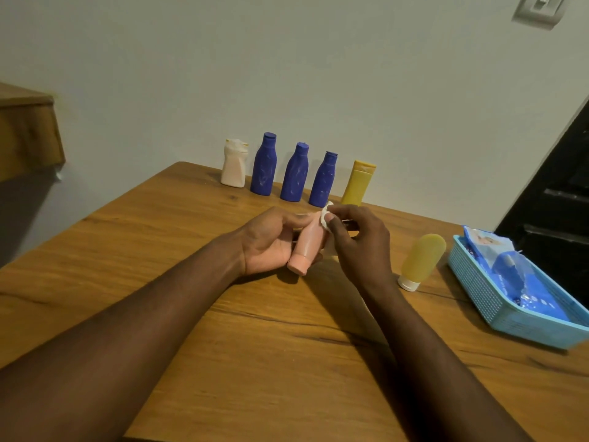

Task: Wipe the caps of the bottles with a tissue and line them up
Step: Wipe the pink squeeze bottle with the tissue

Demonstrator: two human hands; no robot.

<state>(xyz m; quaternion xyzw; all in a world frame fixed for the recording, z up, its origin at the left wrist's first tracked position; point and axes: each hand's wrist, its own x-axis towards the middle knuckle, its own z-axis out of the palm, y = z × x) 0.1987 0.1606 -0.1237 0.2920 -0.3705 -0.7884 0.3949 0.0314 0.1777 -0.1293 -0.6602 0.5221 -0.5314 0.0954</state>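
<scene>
My left hand (267, 242) holds a small pink bottle (307, 245) tilted over the table, its pink cap pointing toward me. My right hand (357, 240) pinches a small white tissue wad (326, 216) against the bottle's far end. Along the far table edge stands a row: a white bottle (235, 164), three blue bottles (264, 165) (294, 173) (323, 180) and a yellow bottle (358, 183). A yellow tube (422, 261) stands on its white cap to the right of my hands.
A light blue basket (484, 298) with a blue tissue pack (510, 266) sits at the table's right edge. The wooden table (159, 250) meets a white wall behind the row. A dark door lies at the right, a wooden shelf at the left.
</scene>
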